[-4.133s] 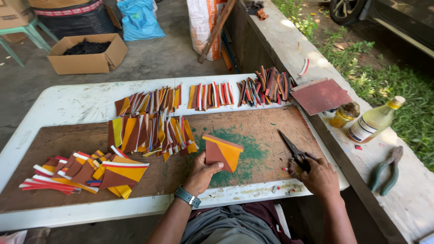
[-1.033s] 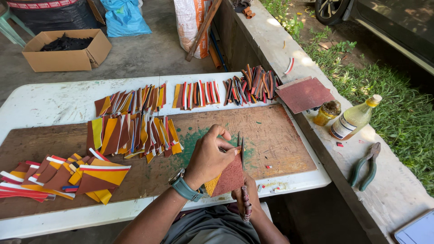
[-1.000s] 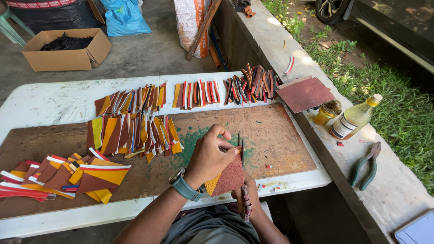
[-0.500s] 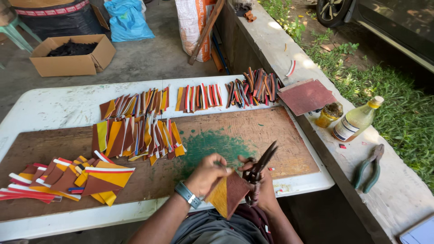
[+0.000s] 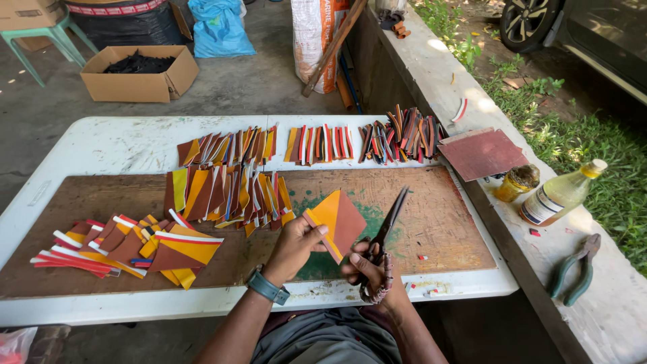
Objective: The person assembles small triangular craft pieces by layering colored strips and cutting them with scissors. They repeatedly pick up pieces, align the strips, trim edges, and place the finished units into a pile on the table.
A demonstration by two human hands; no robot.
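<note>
An open-air craft workshop: white folding table (image 5: 101, 145) with worn brown cutting board (image 5: 445, 222), sorted coloured strips (image 5: 320, 143), green pliers (image 5: 573, 269), concrete floor (image 5: 256, 87).

a: piece? (image 5: 337, 222)
b: flat sheet, orange and brown halves, tilted on edge, held up over the green patch of the board.
a: scissors? (image 5: 385, 232)
b: dark blades shut, tips pointing up-right, just right of the piece.

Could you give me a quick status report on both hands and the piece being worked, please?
Left hand grips the orange-and-brown piece. Right hand holds the scissors, blades up beside it. Nothing in the way.
</note>
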